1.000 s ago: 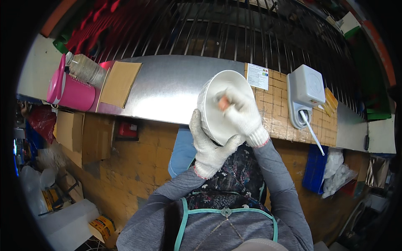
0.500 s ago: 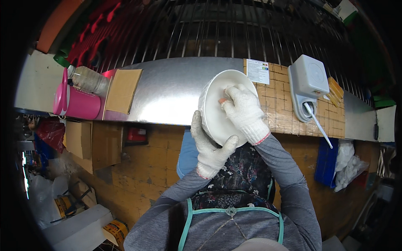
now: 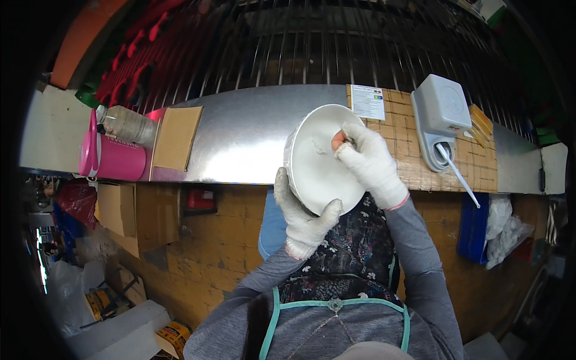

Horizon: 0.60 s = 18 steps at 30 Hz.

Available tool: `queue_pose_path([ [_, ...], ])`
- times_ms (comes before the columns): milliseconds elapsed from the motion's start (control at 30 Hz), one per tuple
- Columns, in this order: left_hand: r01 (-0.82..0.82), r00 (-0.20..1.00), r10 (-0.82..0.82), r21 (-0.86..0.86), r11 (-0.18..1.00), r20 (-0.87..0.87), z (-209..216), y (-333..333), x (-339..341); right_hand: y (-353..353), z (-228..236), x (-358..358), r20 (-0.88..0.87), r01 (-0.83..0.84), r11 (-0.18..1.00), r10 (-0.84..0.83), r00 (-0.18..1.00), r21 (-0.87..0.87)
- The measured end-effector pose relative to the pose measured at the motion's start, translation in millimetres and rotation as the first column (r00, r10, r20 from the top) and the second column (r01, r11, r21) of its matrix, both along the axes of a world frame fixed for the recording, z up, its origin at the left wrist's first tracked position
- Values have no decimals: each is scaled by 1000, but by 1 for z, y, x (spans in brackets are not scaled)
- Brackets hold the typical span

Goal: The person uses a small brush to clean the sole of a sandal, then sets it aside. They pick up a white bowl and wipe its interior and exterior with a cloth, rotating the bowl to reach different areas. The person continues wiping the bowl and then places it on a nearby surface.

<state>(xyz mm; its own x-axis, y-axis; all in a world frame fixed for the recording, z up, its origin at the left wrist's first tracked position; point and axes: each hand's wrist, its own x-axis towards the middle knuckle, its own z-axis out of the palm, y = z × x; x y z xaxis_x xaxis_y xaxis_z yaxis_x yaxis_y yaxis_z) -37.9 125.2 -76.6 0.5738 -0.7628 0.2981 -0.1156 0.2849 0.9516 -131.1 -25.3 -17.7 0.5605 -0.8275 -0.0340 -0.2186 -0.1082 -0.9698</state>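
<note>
A deep white bowl is tilted toward me in front of the metal counter's near edge. My left hand, in a white knit glove, grips its lower left side, thumb at the near rim and fingers along the outer wall. Over the right side of the opening is my gloved right hand, fingers curled into a pinch. A bare fingertip shows there, and whatever the pinch holds, if anything, is too small to make out. On the bowl's inner wall is a faint whitish mark.
A pink jug, a clear plastic bottle and a cardboard piece occupy the counter's left. To the right, a white device with a white stick stands on taped cardboard. Metal rods run behind the counter.
My right hand has drawn back from the bowl's inner wall toward its right rim, with fingers still curled. My left hand keeps its hold, and the bowl has barely shifted.
</note>
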Motion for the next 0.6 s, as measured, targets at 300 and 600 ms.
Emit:
queue_pose_path([
  [300, -13, 976, 17, -20, 1000, 218, -4, 5, 1, 12, -8, 32, -307, -98, 944, -4, 952, -316],
  [600, -47, 982, 35, 60, 997, 184, -4, 5, 2, 4, -20, 17, 490, -128, 844, -172, 855, 520],
])
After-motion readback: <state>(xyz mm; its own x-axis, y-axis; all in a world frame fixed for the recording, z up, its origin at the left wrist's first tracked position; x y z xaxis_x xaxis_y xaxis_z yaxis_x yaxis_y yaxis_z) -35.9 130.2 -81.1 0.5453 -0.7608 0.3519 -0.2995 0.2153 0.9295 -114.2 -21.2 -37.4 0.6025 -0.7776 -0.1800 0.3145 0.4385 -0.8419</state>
